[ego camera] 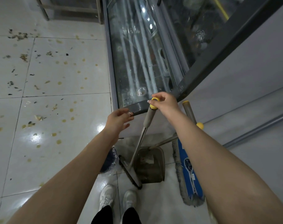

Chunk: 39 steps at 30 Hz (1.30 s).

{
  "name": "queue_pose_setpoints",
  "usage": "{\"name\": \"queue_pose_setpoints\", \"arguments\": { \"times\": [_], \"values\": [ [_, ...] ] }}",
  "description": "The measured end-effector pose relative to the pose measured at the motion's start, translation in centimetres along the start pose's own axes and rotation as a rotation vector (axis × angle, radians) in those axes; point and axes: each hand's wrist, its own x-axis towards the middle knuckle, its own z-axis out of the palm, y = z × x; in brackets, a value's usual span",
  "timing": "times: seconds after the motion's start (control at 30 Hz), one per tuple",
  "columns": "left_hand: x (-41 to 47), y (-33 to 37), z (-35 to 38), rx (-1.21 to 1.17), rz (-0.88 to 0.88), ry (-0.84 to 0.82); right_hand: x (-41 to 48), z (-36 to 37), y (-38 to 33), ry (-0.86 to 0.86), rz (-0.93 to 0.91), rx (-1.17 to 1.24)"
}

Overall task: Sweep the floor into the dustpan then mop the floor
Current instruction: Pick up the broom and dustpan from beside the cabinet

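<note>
My right hand [164,102] pinches the yellow end cap of the broom handle [149,118], which leans against the freezer corner. The broom's dark brush head [129,172] rests on the floor just ahead of my shoes. Behind it stands a grey dustpan [151,165] with its own handle [189,111] leaning on the freezer. A flat mop [188,177] with a blue pad and grey fringe lies to the right. My left hand [119,119] hovers open left of the broom handle, touching nothing. Food scraps and yellowish spots [39,118] litter the white tiles at left.
A glass-topped chest freezer [137,62] fills the upper middle, its grey corner beside my hands. A white cabinet wall [250,78] stands at right. A dark blue round object [109,160] sits on the floor under my left forearm. Metal table legs [43,10] stand far back left.
</note>
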Motion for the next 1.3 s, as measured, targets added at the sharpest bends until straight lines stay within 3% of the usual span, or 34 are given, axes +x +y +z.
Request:
{"name": "queue_pose_setpoints", "arguments": {
  "times": [0.37,0.57,0.87,1.0,1.3],
  "values": [
    [-2.0,0.6,0.0,0.103,-0.005,-0.121,-4.8,-0.8,-1.0,-0.109,0.197,-0.015],
    [-3.8,-0.2,-0.2,0.160,-0.021,-0.204,-7.9,-0.5,-0.2,-0.042,0.385,0.169],
    [-8.3,-3.1,0.7,0.231,-0.052,-0.265,-13.5,-2.4,0.9,-0.014,0.730,0.230],
    [-10.9,-4.7,1.3,0.253,-0.038,-0.284,-16.3,-3.3,2.2,-0.075,0.767,0.296],
    [-18.3,-10.6,1.6,0.265,-0.036,-0.283,-24.3,-6.0,5.9,-0.326,0.807,0.064]
  ]
}}
